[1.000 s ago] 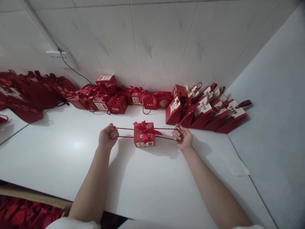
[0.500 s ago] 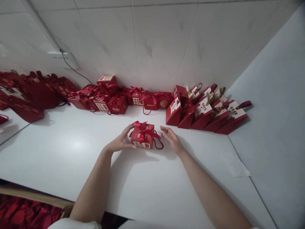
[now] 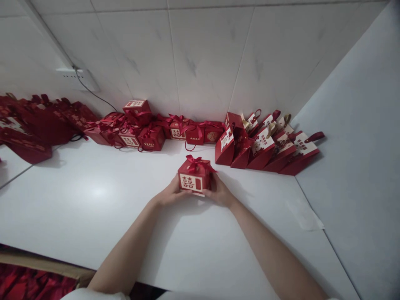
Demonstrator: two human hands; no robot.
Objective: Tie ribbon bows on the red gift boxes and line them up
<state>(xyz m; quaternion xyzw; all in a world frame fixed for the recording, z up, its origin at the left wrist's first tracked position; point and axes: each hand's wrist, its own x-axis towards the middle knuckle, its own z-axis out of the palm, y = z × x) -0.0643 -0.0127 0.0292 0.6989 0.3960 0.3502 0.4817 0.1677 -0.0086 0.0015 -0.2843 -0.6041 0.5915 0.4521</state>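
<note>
A red gift box (image 3: pixel 194 175) with a ribbon bow on its lid and a white printed panel in front is between my hands, its front face tipped up toward me. My left hand (image 3: pixel 172 192) grips its left side, with the thumb along the lower front edge. On the opposite side, my right hand (image 3: pixel 219 191) is closed on the lower right corner. The fingers behind the box are hidden. Whether its base touches the white table (image 3: pixel 103 216) I cannot tell.
Along the tiled wall stand several bow-tied red boxes (image 3: pixel 151 138). Several wedge-shaped red boxes (image 3: pixel 261 148) with loops are at the right, and red bags (image 3: pixel 59 121) at the left. A carton (image 3: pixel 46 266) of red items sits lower left; a white slip (image 3: pixel 306 214) lies right.
My right hand has closed in from the right and now grips the box, as does my left. The box has shifted slightly right and tilted, showing more of its front panel.
</note>
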